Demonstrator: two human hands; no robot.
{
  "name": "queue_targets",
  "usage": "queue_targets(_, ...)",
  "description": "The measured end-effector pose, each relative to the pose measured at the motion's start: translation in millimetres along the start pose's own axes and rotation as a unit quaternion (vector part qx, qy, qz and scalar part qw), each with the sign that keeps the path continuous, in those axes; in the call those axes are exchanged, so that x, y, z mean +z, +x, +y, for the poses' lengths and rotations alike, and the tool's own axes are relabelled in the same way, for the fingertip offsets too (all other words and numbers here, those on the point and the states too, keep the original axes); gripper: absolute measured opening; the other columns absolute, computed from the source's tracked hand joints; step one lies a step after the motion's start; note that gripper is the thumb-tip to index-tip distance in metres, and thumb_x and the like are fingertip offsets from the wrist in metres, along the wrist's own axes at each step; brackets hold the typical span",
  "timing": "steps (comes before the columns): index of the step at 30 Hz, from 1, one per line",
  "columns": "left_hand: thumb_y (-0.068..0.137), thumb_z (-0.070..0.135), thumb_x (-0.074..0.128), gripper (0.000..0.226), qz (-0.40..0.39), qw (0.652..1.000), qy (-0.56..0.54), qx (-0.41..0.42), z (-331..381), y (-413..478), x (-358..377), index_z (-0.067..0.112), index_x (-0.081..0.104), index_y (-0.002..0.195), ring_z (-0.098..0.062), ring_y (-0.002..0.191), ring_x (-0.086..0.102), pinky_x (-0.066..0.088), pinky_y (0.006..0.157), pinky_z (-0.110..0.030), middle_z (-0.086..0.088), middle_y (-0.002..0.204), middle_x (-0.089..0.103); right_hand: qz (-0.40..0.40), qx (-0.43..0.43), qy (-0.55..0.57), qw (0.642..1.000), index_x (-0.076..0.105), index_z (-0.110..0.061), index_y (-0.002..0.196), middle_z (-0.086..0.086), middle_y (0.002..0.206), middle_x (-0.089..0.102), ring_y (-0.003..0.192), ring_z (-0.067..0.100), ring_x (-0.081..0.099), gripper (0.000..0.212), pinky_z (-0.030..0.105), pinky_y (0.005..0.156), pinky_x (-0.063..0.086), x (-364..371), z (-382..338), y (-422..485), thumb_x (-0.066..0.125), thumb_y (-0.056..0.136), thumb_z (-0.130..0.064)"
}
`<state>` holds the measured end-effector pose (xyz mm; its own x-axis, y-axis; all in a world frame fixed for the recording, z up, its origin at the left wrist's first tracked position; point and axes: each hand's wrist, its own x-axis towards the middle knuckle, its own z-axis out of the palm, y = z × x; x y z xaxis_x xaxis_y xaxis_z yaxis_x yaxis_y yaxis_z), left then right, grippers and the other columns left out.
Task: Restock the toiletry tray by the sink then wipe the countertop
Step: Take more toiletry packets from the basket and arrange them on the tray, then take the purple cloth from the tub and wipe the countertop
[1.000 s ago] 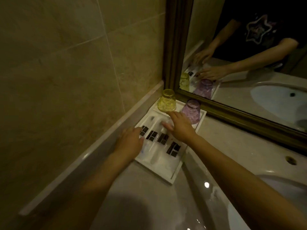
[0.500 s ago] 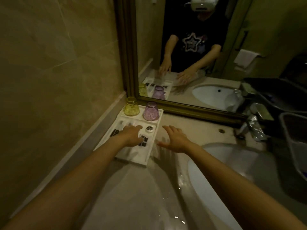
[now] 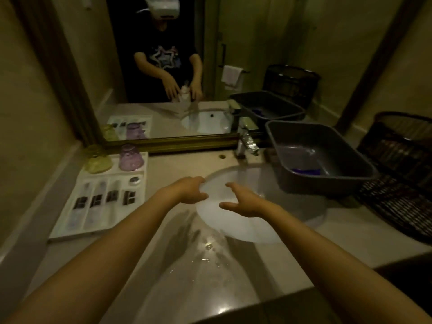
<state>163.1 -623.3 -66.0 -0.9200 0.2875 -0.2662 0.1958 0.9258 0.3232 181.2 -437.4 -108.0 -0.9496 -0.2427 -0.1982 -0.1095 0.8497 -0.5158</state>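
Far left of the sink (image 3: 236, 220), the white toiletry tray (image 3: 67, 232) lies flat on the countertop (image 3: 121, 263), tight against the wall ledge. At the tray's back end, nearest the mirror (image 3: 168, 94), a yellow cup (image 3: 98, 160) and a purple cup (image 3: 131, 157) stand upside down, side by side. In front of the cups, four long clear packets (image 3: 98, 202) with dark labels lie in parallel slots, and a small round item (image 3: 135, 180) sits just right of them (too blurred to name). Moving right, off the tray now, the left hand (image 3: 190, 190) hovers over the left rim of the sink, fingers curled loosely, empty, nothing gripped. Just right of it, over the basin itself, the right hand (image 3: 243, 201) is spread with fingers and thumb apart, also empty; the two hands are near each other but not touching. On the countertop in front of the sink, wet streaks and droplets catch the light. Behind the sink stands the chrome faucet (image 3: 246, 141), right against the mirror's frame. Right of the sink sits a dark plastic tub (image 3: 350, 181), its near corner overhanging the basin, with something blue (image 3: 306, 171) lying in its bottom. Furthest right from the sink, a dark woven basket (image 3: 402, 155) rests at the counter's end.
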Motion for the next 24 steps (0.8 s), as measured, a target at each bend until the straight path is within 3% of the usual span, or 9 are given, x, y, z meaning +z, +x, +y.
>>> queue_targets(7, 0.088, 0.034, 0.055, 0.047, -0.015, 0.996, 0.031, 0.086, 103.4, 22.2, 10.7, 0.018, 0.046, 0.131, -0.022, 0.117, 0.052, 0.042, 0.1, -0.035, -0.007, 0.134, 0.052, 0.043, 0.103, 0.053, 0.992, 0.027, -0.021, 0.142, 0.011, 0.143, 0.042, 0.122, 0.025, 0.049, 0.072, 0.033, 0.092, 0.041, -54.2, 74.9, -61.5, 0.062, 0.082, -0.044)
queue_targets(13, 0.088, 0.031, 0.056, 0.029, -0.035, 0.988, 0.031, 0.149, 204.5, 55.2, 20.4, 0.019, 0.059, 0.114, -0.016, 0.096, 0.058, 0.044, 0.078, -0.027, -0.005, 0.114, 0.062, 0.112, 0.14, 0.015, 0.984, 0.051, -0.019, 0.123, 0.005, 0.116, 0.062, 0.087, 0.01, 0.057, 0.043, 0.024, 0.076, 0.046, -109.7, 142.0, -94.8, 0.061, 0.085, -0.035)
queue_targets(18, 0.089, 0.032, 0.053, 0.027, -0.016, 0.988, 0.021, 0.154, 268.1, 92.0, 28.2, 0.02, 0.061, 0.112, -0.014, 0.085, 0.056, 0.039, 0.066, -0.022, -0.001, 0.098, 0.062, 0.159, 0.107, -0.026, 0.981, 0.058, -0.018, 0.112, 0.006, 0.106, 0.065, 0.087, 0.016, 0.06, 0.03, 0.028, 0.075, 0.049, -164.0, 185.4, -104.2, 0.059, 0.086, -0.033)
queue_targets(21, 0.087, 0.03, 0.056, 0.034, 0.04, 0.99, -0.028, 0.135, 294.3, 112.1, 32.0, 0.018, 0.056, 0.119, -0.012, 0.087, 0.053, 0.038, 0.071, -0.022, -0.005, 0.111, 0.061, 0.167, 0.1, -0.039, 0.98, 0.057, -0.018, 0.114, 0.005, 0.109, 0.064, 0.088, 0.015, 0.058, 0.032, 0.028, 0.075, 0.049, -194.5, 211.3, -98.0, 0.058, 0.086, -0.032)
queue_targets(24, 0.086, 0.028, 0.058, 0.05, 0.076, 0.989, -0.056, 0.111, 308.2, 128.4, 40.7, 0.018, 0.044, 0.132, -0.021, 0.11, 0.053, 0.038, 0.084, -0.028, -0.009, 0.133, 0.052, 0.167, 0.101, -0.046, 0.98, 0.055, -0.017, 0.118, 0.006, 0.113, 0.063, 0.089, 0.014, 0.056, 0.035, 0.025, 0.073, 0.043, -211.1, 233.8, -84.4, 0.058, 0.086, -0.029)
